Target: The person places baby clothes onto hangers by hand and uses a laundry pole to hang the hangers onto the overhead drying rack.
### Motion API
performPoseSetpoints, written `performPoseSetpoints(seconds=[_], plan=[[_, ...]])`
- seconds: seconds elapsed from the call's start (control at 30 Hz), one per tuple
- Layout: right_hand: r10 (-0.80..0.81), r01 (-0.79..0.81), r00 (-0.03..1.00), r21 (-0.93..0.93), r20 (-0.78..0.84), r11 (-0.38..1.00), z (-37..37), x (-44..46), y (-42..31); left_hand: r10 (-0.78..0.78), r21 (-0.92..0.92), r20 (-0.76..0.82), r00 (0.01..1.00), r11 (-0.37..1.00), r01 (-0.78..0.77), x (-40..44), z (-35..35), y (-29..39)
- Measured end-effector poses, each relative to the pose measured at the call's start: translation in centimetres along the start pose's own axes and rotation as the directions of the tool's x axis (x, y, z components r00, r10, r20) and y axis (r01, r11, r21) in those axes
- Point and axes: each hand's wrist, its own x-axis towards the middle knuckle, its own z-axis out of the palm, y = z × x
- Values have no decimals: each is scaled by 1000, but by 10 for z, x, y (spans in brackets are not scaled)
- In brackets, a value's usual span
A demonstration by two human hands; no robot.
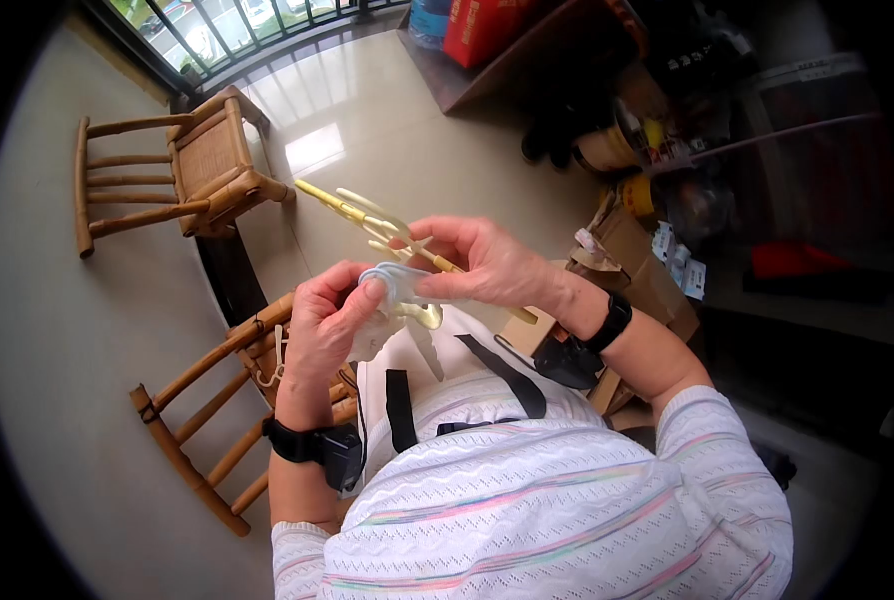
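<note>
Left hand point(319, 322): fingers clamped on the pale cloth point(400, 285), in front of the chest at twelve o'clock. Right hand point(489, 262): fingers closed round the yellow frame point(340, 207) — angled ten to four o'clock. Cloth gathered; fastening unclear — what remains, too.

From where I stand, the person's two hands meet in front of the body. The left hand point(329, 312) pinches a pale, translucent piece point(399, 283) with a bluish edge. The right hand point(482, 262) reaches across from the other side, its fingers at that same piece and around a long yellowish rod point(342, 205), which slants between the hands with slim pale prongs beside it. Black straps circle both wrists, and the knitted top point(507, 510) is white with coloured stripes. One bamboo chair point(207, 160) stands near the railing point(257, 30); another point(202, 420) is beside the left arm. Cardboard boxes point(647, 270) sit beyond the right arm.
</note>
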Motion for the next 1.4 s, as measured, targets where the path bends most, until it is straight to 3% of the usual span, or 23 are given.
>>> performPoseSetpoints(seconds=[0.57,0.67,0.77,0.9,0.97,1.07,1.3,1.4], plan=[[46,-9,991,282,-126,959,-2,3,3,-25,-219,-43,999,976,15,5,-6,1],[56,-21,988,240,-141,971,-3,3,1,-38,-252,10,999,967,39,5,-9,6],[13,7,994,186,-110,982,-5,3,5,-10,-146,18,1000,989,12,6,-11,1],[-32,51,992,167,-118,985,-4,3,6,32,-147,42,999,989,-25,7,-8,-2],[42,6,984,272,-172,962,-2,3,1,17,-196,37,999,981,-10,6,-6,0],[63,-28,984,201,-169,979,-9,2,5,-57,-232,1,998,971,55,6,-3,6],[17,28,979,219,-202,975,-5,3,6,1,-172,-42,999,985,-8,4,1,3],[-27,58,978,144,-205,988,-4,3,5,64,4,-22,998,998,-64,3,8,1]])
